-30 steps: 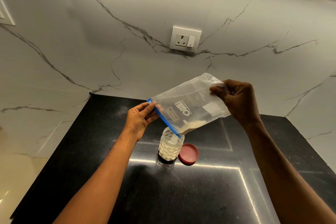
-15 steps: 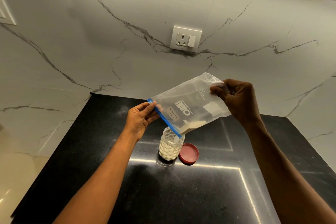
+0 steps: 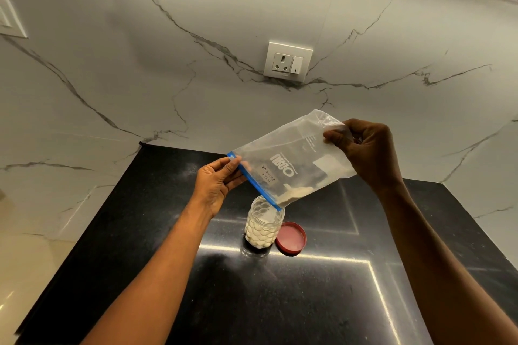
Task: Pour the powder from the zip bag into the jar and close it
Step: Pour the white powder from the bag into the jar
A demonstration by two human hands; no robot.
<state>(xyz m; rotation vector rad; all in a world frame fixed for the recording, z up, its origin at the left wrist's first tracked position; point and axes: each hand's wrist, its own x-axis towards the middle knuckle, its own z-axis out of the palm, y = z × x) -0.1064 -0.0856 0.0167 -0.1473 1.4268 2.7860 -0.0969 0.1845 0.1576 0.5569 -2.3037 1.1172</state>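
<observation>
On my feed the light was dim and warm, coming from a strip along the top edge above the marble wall [image 3: 196,78], which stayed evenly lit while the glossy black table [image 3: 308,302] threw back thin bright lines of glare. I saw soft shadows under both forearms and beside the jar [image 3: 263,228]. The wide lens bowed the wall and table edges toward the corners, yet focus held sharp throughout.

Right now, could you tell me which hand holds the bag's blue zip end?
The left hand pinches the zip end of the zip bag; the right hand grips its raised bottom corner.
</observation>
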